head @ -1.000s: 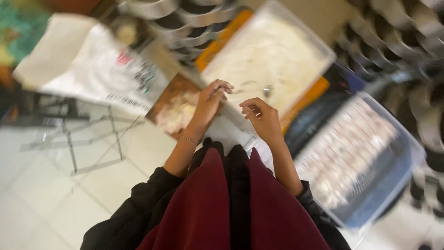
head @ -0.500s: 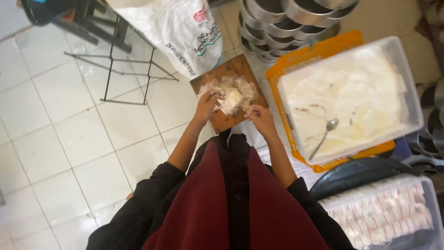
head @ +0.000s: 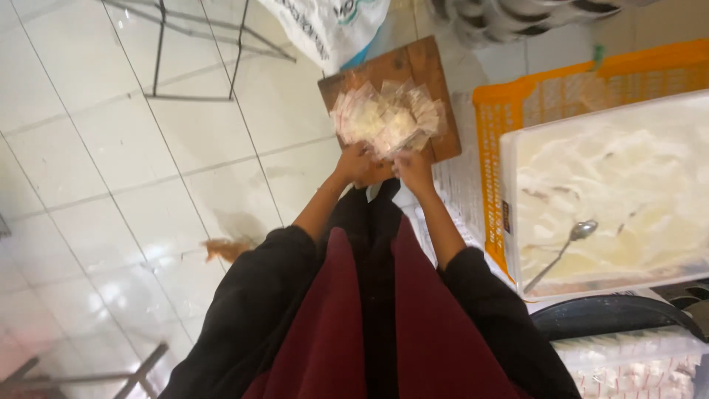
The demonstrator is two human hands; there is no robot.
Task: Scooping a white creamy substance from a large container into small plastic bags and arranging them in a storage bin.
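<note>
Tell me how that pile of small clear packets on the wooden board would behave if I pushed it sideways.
The pile of packets lies loose and overlapping, so it would probably slide apart rather than move together. The wrappers look glossy, likely slippery on the wooden board. Packets overhanging its near edge by the hands could drop off.

We've got both hands down at the near edge of a wooden cutting board (head: 413,70) on the white tiled floor (head: 96,185). Left hand (head: 356,162) and right hand (head: 415,168) sit side by side, touching a pile of small clear packets (head: 385,118). Off to the right there's a big clear tub (head: 613,192) of pale batter with a metal spoon (head: 565,247) lying in it, resting on an orange crate (head: 561,89).
</note>
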